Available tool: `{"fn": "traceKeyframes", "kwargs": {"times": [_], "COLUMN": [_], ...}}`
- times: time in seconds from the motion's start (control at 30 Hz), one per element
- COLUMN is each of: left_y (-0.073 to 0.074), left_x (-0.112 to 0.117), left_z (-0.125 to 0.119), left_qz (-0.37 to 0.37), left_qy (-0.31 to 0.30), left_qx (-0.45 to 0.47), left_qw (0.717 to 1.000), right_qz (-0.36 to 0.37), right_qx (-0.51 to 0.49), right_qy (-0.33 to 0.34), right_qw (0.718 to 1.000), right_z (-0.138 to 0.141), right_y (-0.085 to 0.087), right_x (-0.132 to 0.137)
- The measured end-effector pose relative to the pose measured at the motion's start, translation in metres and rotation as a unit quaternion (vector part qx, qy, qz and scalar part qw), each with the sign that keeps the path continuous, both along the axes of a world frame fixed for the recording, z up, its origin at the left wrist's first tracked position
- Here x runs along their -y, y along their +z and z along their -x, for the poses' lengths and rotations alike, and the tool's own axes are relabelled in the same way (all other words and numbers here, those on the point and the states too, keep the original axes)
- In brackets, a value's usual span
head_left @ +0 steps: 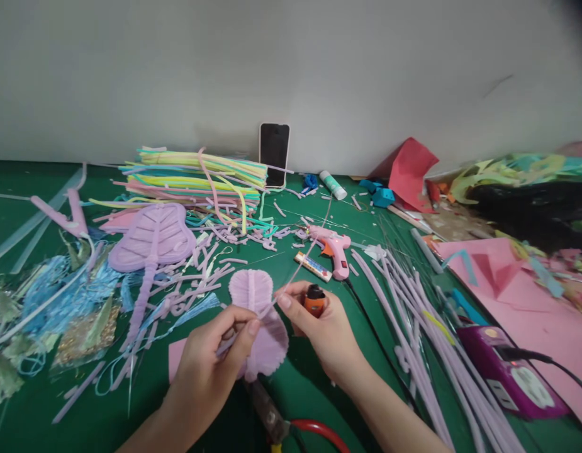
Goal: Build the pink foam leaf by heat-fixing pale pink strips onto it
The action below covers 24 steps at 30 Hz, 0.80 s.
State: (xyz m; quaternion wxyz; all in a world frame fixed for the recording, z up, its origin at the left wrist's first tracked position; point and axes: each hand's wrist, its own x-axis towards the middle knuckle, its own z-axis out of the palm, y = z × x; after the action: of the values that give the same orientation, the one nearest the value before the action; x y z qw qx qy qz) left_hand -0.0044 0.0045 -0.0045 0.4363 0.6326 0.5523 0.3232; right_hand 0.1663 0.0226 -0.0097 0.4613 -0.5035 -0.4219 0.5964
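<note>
My left hand [210,352] is closed in a pinch on a thin lilac pipe cleaner [301,263]. The strand runs across to my right hand [331,327], whose thumb and finger pinch it too, and its free end rises towards the back. Tucked in the same right hand is an orange lighter [314,303] with a black top; no flame shows. Just under both hands lies a lilac piece with scalloped edges and two lobes [272,345], partly hidden by my left fingers. Nearer me are pliers [268,409] with red and yellow on the handles.
A lilac leaf-shaped fan [153,236] lies left, among cut scraps and blue tassels [59,289]. Bundled pipe cleaners [191,179] and a phone [274,154] are behind. A pink glue gun [335,248], loose lilac stems [427,333] and a purple power strip [512,371] are right.
</note>
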Motion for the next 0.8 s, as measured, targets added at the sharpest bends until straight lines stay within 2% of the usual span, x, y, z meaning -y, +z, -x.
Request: {"fn": "traceKeyframes", "kwargs": {"times": [0.07,0.17,0.27,0.4,0.57,0.7,0.8], "left_y": [0.001,0.002,0.003,0.006,0.008,0.008,0.006], "left_x": [-0.002,-0.005,-0.008,-0.009,-0.010,-0.010,-0.009], "left_z": [0.002,0.007,0.009,0.007,0.007,0.008,0.009], "left_qz": [-0.005,-0.014,0.001,0.023,0.000,-0.005,0.024], "left_qy": [0.046,0.091,0.093,0.065,0.065,0.099,0.109], "left_qx": [-0.026,-0.075,-0.113,-0.135,-0.140,-0.077,0.003], "left_qw": [0.999,0.993,0.989,0.988,0.988,0.992,0.994], "right_qz": [-0.026,-0.041,-0.041,-0.060,-0.032,0.002,0.039], "right_qx": [0.070,0.148,0.190,0.221,0.166,0.095,0.074], "right_qy": [0.027,0.032,0.025,0.034,0.048,0.054,0.035], "right_qw": [0.997,0.988,0.981,0.973,0.984,0.994,0.996], "right_z": [-0.003,-0.007,-0.010,-0.009,-0.009,-0.006,-0.004], "right_y": [0.000,-0.006,-0.012,-0.014,-0.013,-0.014,-0.015], "right_x": [0.001,0.002,0.001,-0.002,-0.005,-0.005,-0.004]}}
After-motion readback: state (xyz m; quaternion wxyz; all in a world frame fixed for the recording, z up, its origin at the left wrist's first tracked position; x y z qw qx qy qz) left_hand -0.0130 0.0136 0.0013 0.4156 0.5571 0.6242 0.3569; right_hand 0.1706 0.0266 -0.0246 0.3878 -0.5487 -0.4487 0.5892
